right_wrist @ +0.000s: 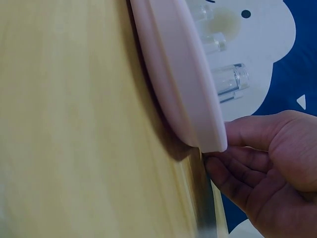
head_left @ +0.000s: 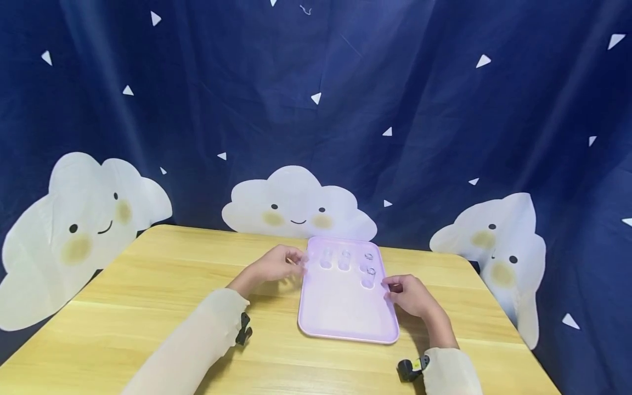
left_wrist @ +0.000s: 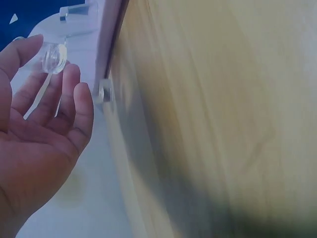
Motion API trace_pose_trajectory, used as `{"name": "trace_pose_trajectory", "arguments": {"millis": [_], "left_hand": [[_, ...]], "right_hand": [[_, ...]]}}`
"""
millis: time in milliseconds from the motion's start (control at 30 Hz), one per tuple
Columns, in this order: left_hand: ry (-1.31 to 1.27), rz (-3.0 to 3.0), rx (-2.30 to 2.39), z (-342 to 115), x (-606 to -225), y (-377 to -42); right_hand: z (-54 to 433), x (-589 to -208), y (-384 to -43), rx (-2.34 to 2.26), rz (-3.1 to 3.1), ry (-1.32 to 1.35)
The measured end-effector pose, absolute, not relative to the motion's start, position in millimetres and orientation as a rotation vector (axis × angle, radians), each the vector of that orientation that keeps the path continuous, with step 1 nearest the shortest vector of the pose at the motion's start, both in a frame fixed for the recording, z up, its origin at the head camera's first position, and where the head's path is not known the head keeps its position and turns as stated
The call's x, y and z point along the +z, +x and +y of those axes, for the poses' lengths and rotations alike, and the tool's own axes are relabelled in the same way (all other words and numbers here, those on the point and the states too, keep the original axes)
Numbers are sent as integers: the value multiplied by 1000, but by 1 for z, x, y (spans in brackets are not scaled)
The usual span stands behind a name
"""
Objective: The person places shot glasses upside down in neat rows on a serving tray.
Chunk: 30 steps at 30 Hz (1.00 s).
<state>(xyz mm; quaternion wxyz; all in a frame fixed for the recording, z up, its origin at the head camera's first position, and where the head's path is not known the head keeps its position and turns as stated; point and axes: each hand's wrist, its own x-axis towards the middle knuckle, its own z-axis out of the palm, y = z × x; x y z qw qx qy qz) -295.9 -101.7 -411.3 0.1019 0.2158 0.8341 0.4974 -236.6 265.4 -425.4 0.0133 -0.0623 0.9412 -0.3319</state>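
Note:
A pale pink-lilac tray [head_left: 345,312] lies on the table with several small clear glasses on it. One glass [head_left: 367,278] stands near the tray's right side, and another glass [head_left: 344,260] sits toward the middle of its far half. At the tray's left edge, my left hand [head_left: 278,263] pinches a clear glass [left_wrist: 53,58] between thumb and fingers, seen best in the left wrist view. My right hand [head_left: 410,295] grips the tray's right rim, its thumb on the edge and its other fingers curled lower down in the right wrist view.
The wooden table [head_left: 197,258] spreads around the tray on all sides. Behind it hangs a dark blue curtain [head_left: 316,131] with white clouds and triangles. A black wrist camera [head_left: 410,370] is strapped at the right sleeve, another wrist camera [head_left: 243,329] at the left.

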Motion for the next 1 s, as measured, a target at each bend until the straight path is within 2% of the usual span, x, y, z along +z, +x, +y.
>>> {"name": "trace_pose_trajectory", "arguments": {"millis": [1000], "left_hand": [[557,2603,1542,-29,-412,-300]], "right_hand": [[265,-427,-237,-1043,2936,-188]]}}
